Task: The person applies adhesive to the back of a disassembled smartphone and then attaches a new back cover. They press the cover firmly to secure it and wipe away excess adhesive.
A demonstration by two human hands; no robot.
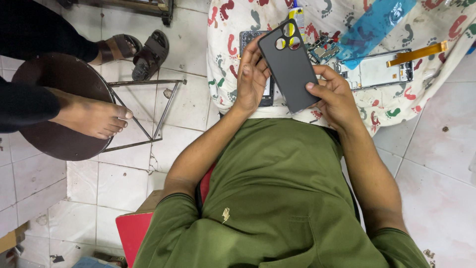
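Observation:
Both my hands hold a dark grey phone back cover [290,67] with round camera cut-outs at its far end. My left hand [251,74] grips its left edge, fingers curled over it. My right hand [337,94] supports the near right corner, thumb on the cover's face. Under the cover, partly hidden, lies a dark phone body [267,92] on a white cloth printed with coloured footprints [396,106]. An opened white phone frame [379,72] with an orange flex strip [419,53] lies to the right on the cloth.
A blue film sheet [377,25] and a small glue tube [297,15] lie on the cloth's far side, beside small circuit parts [322,49]. At left, another person's bare foot [91,116] rests on a round dark stool [64,106]; sandals [141,52] sit on the white tiled floor.

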